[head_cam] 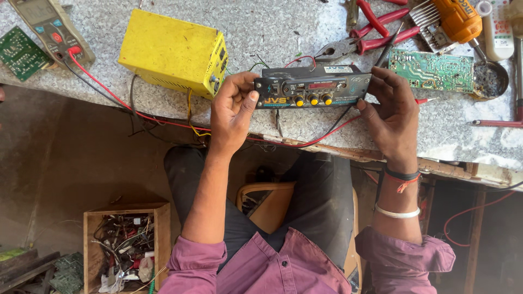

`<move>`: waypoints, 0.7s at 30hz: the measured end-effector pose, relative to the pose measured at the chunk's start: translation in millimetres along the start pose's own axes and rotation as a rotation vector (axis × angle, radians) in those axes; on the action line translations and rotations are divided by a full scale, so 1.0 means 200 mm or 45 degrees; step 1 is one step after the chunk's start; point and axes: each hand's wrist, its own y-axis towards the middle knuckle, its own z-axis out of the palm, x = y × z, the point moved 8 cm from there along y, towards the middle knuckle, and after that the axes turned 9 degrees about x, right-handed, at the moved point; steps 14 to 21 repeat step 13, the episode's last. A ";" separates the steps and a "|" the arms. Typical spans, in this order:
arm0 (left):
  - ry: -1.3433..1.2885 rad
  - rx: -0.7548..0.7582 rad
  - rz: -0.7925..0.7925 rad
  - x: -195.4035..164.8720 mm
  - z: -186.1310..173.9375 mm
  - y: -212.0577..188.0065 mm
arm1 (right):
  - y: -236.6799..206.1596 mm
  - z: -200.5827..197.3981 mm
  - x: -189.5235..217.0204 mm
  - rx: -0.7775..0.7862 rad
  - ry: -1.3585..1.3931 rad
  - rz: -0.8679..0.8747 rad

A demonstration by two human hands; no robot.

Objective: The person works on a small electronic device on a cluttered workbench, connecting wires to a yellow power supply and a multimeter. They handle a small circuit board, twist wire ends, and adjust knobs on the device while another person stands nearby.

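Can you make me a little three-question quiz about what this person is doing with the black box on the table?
1. True or false: both hands hold the black box with yellow knobs.
2. Which thing sits just beside the left hand? A) yellow metal box B) green circuit board C) red pliers
3. What colour are the three knobs on the front of the black box?

Key:
1. True: the left hand holds one end and the right hand the other.
2. A: the yellow metal box is beside the left hand; the green circuit board and red pliers lie nearer the right hand.
3. Yellow.
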 end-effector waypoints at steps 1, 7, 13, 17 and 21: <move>-0.001 -0.003 -0.004 0.00 0.00 0.00 | 0.00 0.00 0.00 0.002 -0.001 0.003; -0.003 0.003 0.012 0.00 0.01 -0.02 | -0.02 -0.01 0.00 -0.009 -0.021 0.026; -0.009 -0.049 -0.009 0.05 0.01 -0.04 | -0.04 -0.02 0.02 -0.017 -0.006 0.007; -0.009 -0.049 -0.009 0.05 0.01 -0.04 | -0.04 -0.02 0.02 -0.017 -0.006 0.007; -0.009 -0.049 -0.009 0.05 0.01 -0.04 | -0.04 -0.02 0.02 -0.017 -0.006 0.007</move>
